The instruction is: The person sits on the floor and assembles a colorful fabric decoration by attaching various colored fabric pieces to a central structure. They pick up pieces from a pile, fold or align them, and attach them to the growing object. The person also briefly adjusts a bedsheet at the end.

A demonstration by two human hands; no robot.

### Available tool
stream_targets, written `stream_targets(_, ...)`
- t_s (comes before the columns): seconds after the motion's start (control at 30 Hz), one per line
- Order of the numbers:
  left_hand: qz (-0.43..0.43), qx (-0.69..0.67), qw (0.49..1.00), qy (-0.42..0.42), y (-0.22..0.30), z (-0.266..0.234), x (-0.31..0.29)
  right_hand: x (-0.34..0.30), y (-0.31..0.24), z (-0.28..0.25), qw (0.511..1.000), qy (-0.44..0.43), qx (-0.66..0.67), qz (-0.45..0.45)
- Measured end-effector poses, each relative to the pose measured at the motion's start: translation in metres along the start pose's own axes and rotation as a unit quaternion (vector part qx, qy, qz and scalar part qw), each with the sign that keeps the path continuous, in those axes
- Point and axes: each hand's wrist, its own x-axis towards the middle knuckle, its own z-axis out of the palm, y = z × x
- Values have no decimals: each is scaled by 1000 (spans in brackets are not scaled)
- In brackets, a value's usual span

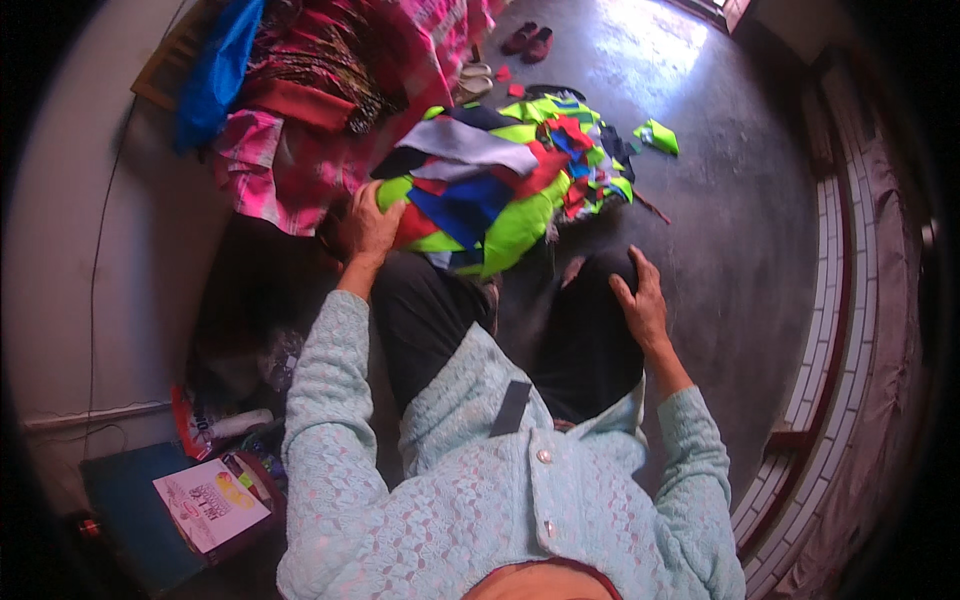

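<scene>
In front of my knees lies a heap of cloth scraps [525, 225] in neon yellow, blue, red, grey and black. My left hand [372, 228] is at its near left edge, closed on a neon-yellow cloth [394, 192], with the thumb toward me; its other fingers are partly hidden. My right hand [643, 303] rests on my right knee, fingers apart and nothing in them. A dark grey strip [511, 408] lies on my lap, over my light green lace top.
Smaller scraps [600, 165] spread beyond the heap. Pink patterned cloth [285, 165] hangs at the left beside a blue cloth [220, 75]. Shoes [528, 42] stand on the grey floor [740, 200] at the back. A white printed box [212, 505] sits at the lower left.
</scene>
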Motion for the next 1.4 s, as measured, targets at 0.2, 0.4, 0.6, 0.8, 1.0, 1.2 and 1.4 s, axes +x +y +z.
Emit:
stream_targets(0.2, -415, -479, 720, -283, -41, 20, -8, 42, -8, 5, 963, -84, -226, -116)
stream_targets(0.4, -384, -556, 686, -271, -50, 34, -8, 122, -18, 81, 978, -206, 15, 33)
stream_targets(0.6, -386, -604, 638, -281, -64, 46, -8, 127, -15, 138, 845, -280, 409, 200)
stream_targets(0.8, -383, -690, 569, -232, -76, 68, -12, 123, -27, 157, 795, -217, 525, 210)
stream_targets(1.0, -405, -689, 587, -127, -67, 52, -10, 144, -46, 174, 840, -211, 476, 155)
stream_targets(1.2, -388, -684, 613, -81, -95, 64, -7, 149, -68, 185, 836, -197, 498, 119)
stream_targets(1.4, -404, -639, 649, -83, -101, 73, -8, 144, -79, 185, 908, -45, 400, 118)
